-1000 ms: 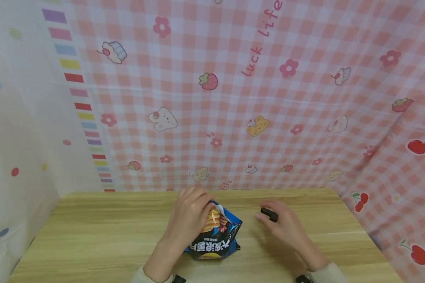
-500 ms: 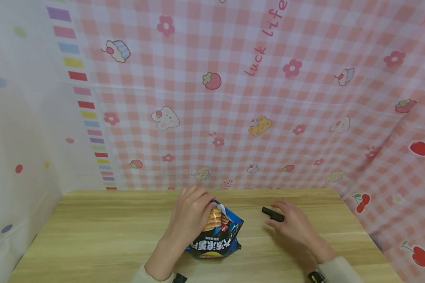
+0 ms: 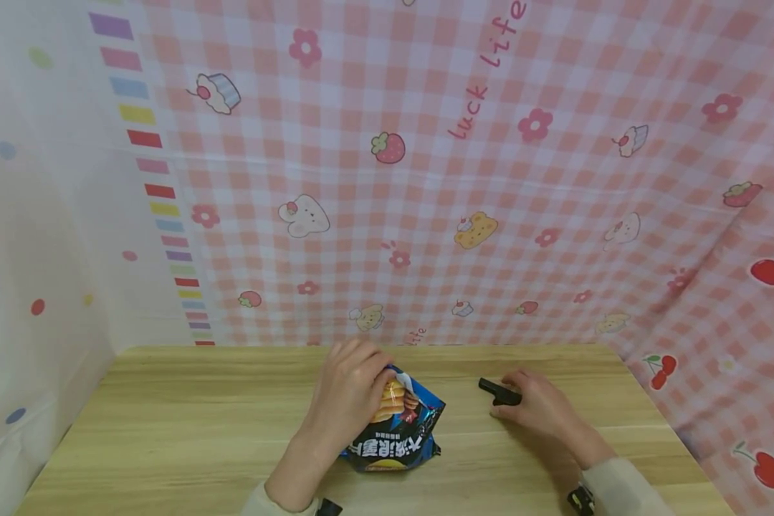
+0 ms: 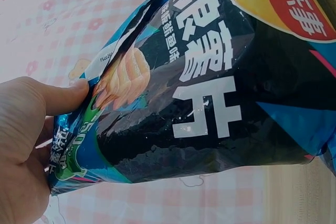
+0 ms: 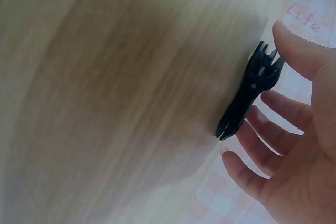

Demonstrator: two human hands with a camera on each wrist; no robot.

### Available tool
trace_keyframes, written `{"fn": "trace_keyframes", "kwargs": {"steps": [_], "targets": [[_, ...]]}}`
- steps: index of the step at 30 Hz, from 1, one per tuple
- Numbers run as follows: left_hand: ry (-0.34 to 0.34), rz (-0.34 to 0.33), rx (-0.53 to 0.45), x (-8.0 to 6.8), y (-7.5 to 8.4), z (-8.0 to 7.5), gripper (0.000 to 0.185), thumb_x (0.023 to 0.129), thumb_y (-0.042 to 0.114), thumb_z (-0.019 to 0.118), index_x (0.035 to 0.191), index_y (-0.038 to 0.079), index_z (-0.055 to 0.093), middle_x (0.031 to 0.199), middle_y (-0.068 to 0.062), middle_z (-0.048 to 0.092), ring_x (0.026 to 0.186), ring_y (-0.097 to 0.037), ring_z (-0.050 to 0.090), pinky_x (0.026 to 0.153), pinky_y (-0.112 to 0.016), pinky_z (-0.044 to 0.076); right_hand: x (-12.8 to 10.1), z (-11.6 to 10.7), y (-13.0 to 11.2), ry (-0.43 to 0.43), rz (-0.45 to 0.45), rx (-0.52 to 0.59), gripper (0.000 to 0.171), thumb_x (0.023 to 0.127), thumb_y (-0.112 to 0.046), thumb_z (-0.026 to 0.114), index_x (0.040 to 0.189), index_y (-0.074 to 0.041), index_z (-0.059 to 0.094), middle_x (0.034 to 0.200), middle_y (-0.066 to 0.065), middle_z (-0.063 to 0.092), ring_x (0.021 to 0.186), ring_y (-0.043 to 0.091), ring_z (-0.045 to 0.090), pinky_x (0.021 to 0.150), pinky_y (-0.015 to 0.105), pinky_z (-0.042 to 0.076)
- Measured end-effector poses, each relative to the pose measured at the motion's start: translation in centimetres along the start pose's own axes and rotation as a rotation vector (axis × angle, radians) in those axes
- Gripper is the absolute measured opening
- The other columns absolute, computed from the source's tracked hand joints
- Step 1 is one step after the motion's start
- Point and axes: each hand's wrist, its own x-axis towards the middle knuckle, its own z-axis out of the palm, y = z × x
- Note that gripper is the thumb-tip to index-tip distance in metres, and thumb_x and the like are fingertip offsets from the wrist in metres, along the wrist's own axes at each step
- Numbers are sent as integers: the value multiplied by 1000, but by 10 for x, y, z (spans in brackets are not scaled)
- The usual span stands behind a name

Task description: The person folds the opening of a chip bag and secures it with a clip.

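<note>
My left hand (image 3: 351, 390) grips the upper edge of a black and blue bag of potato chips (image 3: 396, 437). In the left wrist view the thumb (image 4: 68, 95) presses on the bag's folded top and the other fingers are mostly behind it. A small black clip (image 3: 498, 393) lies on the table to the right of the bag. Around the clip's near end is my right hand (image 3: 542, 408), with thumb and fingers apart. In the right wrist view the clip (image 5: 249, 90) shows forked handles beside the thumb, and the relaxed fingers lie behind it.
The wooden table (image 3: 200, 416) runs back to a pink checked cloth (image 3: 335, 272) hung as a wall. White cloth (image 3: 39, 251) closes off the left side, and more checked cloth stands on the right.
My right hand has moved a little to the right, toward the clip's near end, so more of the clip shows. The left hand and the chip bag have stayed in place.
</note>
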Motion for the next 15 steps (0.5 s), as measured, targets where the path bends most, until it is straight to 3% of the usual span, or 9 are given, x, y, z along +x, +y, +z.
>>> {"fn": "trace_keyframes", "kwargs": {"steps": [9, 15], "targets": [[1, -3, 5, 0, 1, 0, 14, 82, 7, 90, 91, 10, 80, 90, 2, 73, 90, -19, 64, 76, -32, 48, 7, 1, 9, -68, 42, 59, 53, 79, -38, 93, 111, -1, 72, 102, 5, 71, 90, 20, 65, 80, 46, 55], [-3, -7, 3, 0, 1, 1, 14, 82, 7, 90, 92, 10, 80, 91, 2, 73, 91, -19, 64, 78, -33, 49, 11, -2, 11, -115, 55, 107, 43, 78, -37, 93, 104, -8, 74, 94, 0, 70, 83, 14, 62, 76, 42, 53]]}}
